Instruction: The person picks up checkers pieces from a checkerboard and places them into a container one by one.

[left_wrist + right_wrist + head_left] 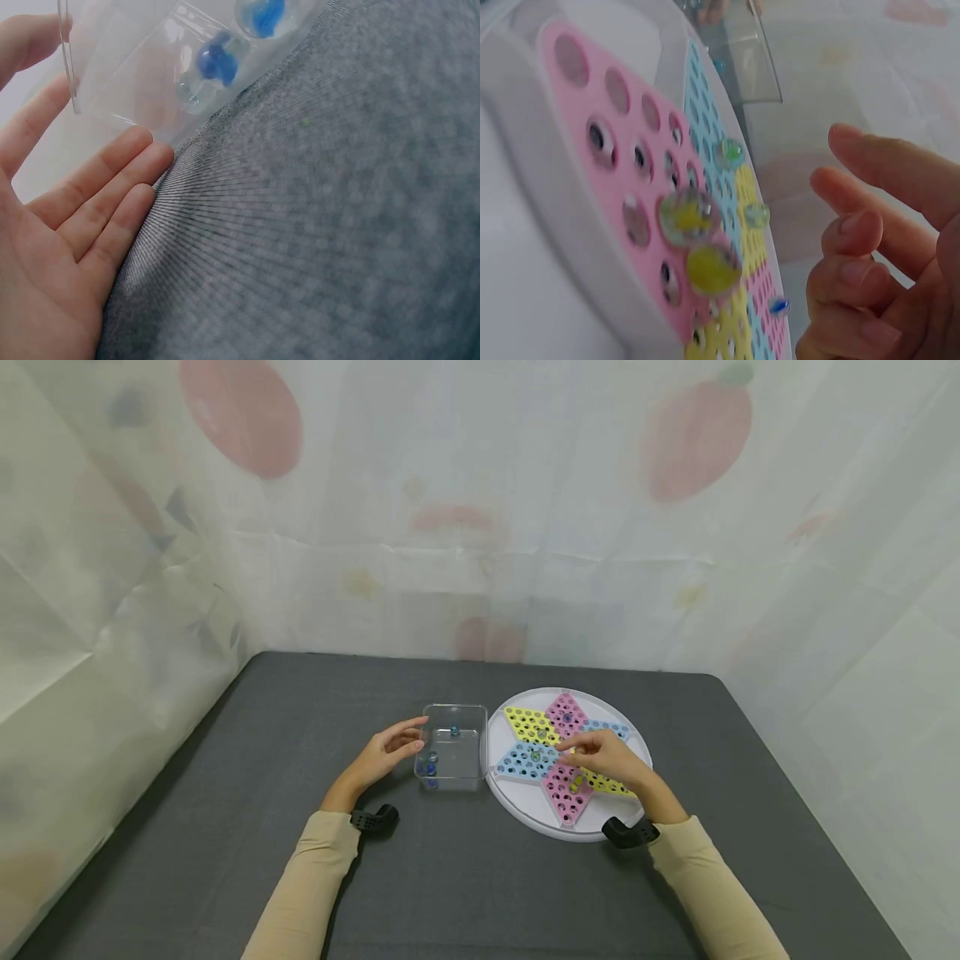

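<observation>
A round white board [517,810] carries a star of pink, yellow and blue holed panels with a few glass marbles [576,783] in its holes. My right hand [576,750] hovers over the star's middle, fingers loosely bent and holding nothing. In the right wrist view its fingers [855,232] hang beside two yellowish marbles [711,270] on the pink panel [607,142]. To the board's left stands a clear plastic box [452,777] with blue marbles [431,766] inside. My left hand [408,739] lies flat against the box's left wall, its straight fingers [112,187] at the box [127,75] and its marbles [217,60].
Everything sits on a dark grey cloth-covered table [465,877]. A pale printed curtain [480,527] closes off the back and both sides. Black wrist cameras [375,818] ride on both beige sleeves. The table's near half and left side are bare cloth.
</observation>
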